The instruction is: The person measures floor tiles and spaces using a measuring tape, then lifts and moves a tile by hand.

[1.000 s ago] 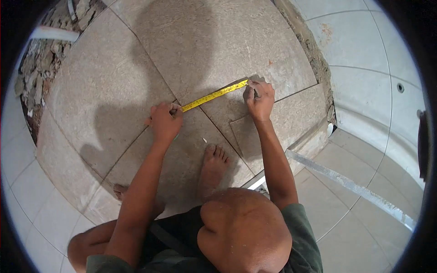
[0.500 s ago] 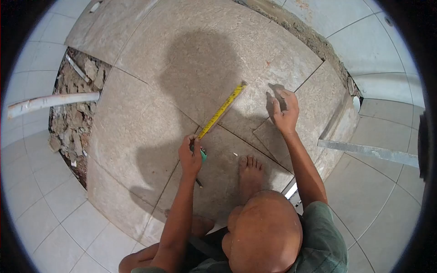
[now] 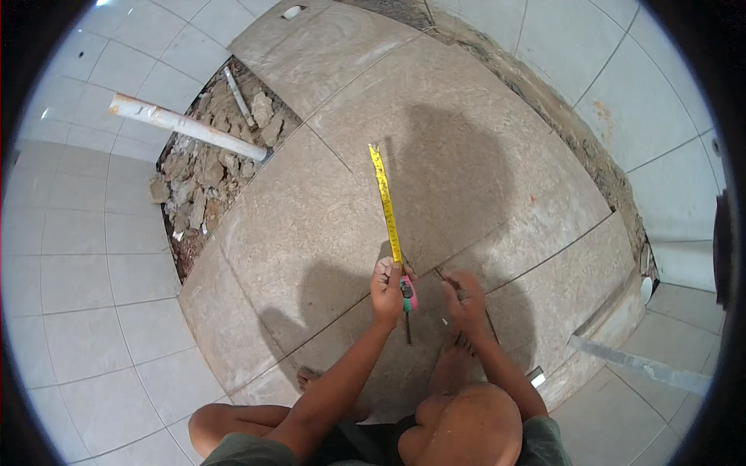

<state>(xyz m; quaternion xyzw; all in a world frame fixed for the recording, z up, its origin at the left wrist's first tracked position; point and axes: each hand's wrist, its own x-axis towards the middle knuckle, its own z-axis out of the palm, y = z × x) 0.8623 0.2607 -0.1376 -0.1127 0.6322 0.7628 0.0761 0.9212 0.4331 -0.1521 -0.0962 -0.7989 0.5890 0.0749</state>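
My left hand [image 3: 386,291] grips a tape measure [image 3: 409,294] with a pink and green case. Its yellow blade [image 3: 384,194] extends away from me over the brown floor tiles [image 3: 311,233]. Below the case shows a thin dark stick [image 3: 409,330], possibly a pencil; whether the hand holds it, I cannot tell. To the right of the case, my right hand [image 3: 468,311] hovers above my foot [image 3: 454,365]. Its fingers are bent and slightly apart from the thumb, with nothing visible in them. A small white piece [image 3: 445,321] lies on the tile between both hands.
Broken rubble [image 3: 206,171] fills a gap at the left, where a white pipe [image 3: 186,128] sticks out. A metal bar [image 3: 637,365] lies at the right. Rough mortar [image 3: 536,101] runs along the white tiled wall [image 3: 637,101]. A white rounded object [image 3: 292,12] sits at the far corner.
The view has turned and shifted. My right hand has come back closer to my left hand and the case. The blade has swung to point more straight ahead, still held in my left hand.
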